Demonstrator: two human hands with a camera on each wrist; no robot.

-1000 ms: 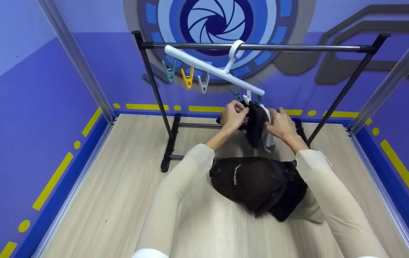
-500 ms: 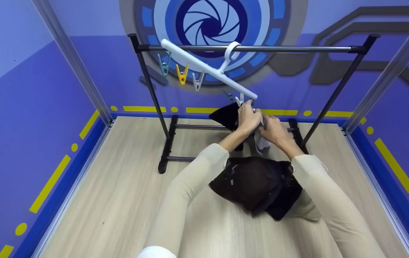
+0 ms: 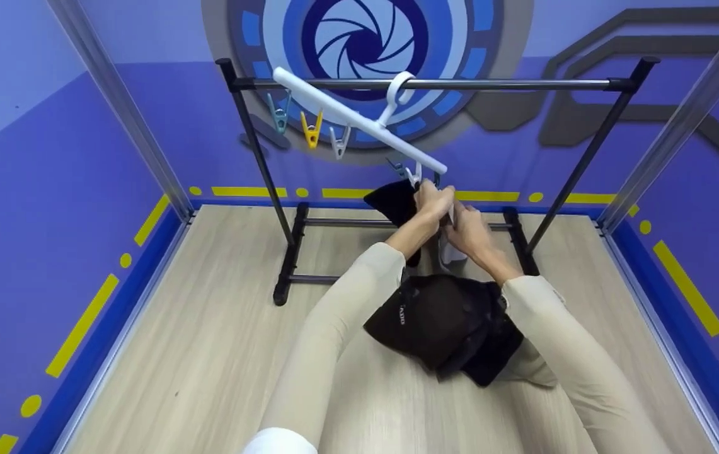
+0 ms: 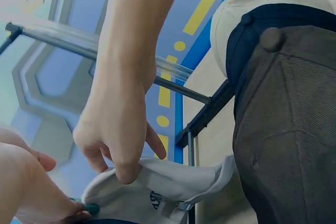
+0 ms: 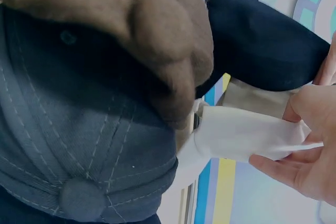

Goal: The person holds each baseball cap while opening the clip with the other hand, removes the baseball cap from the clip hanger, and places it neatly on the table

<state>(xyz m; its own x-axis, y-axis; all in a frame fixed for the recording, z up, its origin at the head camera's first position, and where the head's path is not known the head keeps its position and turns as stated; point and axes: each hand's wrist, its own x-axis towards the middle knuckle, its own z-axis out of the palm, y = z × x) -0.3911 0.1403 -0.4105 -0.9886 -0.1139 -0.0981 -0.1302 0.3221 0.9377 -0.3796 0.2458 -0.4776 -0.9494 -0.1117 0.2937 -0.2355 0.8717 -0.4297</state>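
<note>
Below the clip hanger [image 3: 362, 123], the left hand [image 3: 433, 205], grip unclear, has joined the right hand [image 3: 471, 234] pinching a white baseball cap [image 4: 178, 177]: two-handed work.

The left forearm [image 3: 337, 334] and the right forearm [image 3: 576, 343] stretch forward and angle inward, the left grip [image 3: 433, 200] just beside the right grip [image 3: 469, 231] and slightly higher, both pinching with thumb and bent fingers.
</note>
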